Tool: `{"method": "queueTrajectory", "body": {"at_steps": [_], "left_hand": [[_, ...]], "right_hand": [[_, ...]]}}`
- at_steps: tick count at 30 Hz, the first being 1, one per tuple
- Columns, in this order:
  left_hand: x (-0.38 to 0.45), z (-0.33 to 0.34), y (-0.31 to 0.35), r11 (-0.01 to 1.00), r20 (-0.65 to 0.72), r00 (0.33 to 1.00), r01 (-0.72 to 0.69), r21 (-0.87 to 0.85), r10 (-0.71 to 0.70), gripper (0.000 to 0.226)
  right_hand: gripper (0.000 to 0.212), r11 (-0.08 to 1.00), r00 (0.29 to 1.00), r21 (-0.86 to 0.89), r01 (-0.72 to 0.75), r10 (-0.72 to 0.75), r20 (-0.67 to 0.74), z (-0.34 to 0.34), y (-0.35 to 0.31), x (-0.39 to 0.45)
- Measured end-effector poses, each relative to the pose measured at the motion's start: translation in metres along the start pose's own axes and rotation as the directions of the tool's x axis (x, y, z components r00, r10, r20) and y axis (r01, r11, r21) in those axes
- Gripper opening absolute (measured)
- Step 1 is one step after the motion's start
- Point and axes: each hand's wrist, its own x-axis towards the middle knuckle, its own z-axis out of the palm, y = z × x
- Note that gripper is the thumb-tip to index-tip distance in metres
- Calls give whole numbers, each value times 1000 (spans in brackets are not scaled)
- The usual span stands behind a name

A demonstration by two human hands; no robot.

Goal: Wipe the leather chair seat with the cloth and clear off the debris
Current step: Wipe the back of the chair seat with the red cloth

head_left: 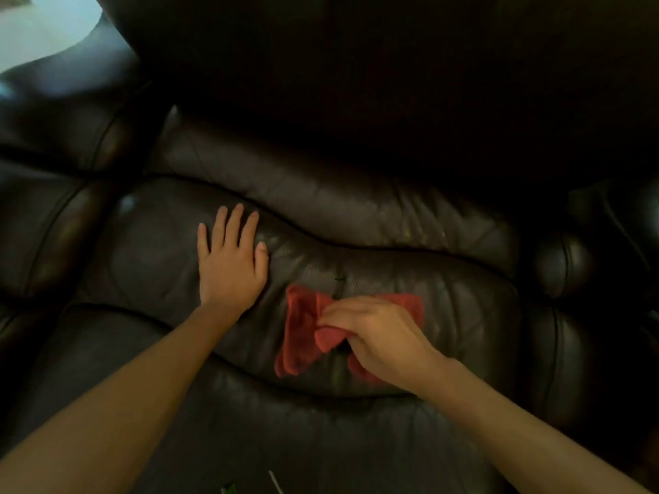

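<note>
A dark brown leather chair seat (149,258) fills the view, with padded sections and deep seams. A red cloth (301,329) lies bunched on the middle section. My right hand (378,336) pinches a fold of the cloth from above, and part of the cloth is hidden under it. My left hand (230,258) rests flat on the seat to the left of the cloth, fingers spread and holding nothing. A tiny dark speck of debris (340,278) sits on the leather just beyond the cloth.
The chair's backrest (356,83) rises dark at the top. Padded armrests stand at the left (53,208) and right (563,265). A pale floor patch (39,33) shows at the top left. A thin white stick (275,483) and something green (230,488) lie at the bottom edge.
</note>
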Motion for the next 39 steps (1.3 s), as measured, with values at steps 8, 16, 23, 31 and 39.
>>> {"method": "queueTrajectory", "body": {"at_steps": [8,16,23,31,39], "left_hand": [[8,-34,8,898,18,1000,10,-439,-2,40],[-11,-27,63,846,263,805,-492,-204,531,82],[-27,-30,47,833,30,888,-418,-361,459,39],[-122,-17,28,894,79,906,-393,-215,417,36],[-137,-41,14,894,53,910,-392,-217,412,47]], "right_hand": [[57,992,954,-16,-129,119,-274,-24,12,35],[73,920,883,20,-392,382,-273,20,37,37],[58,945,862,88,-316,325,-389,29,20,22],[45,972,914,-98,-216,166,-370,78,-16,-32],[36,995,944,-96,-17,-16,-331,51,-43,-20]]}}
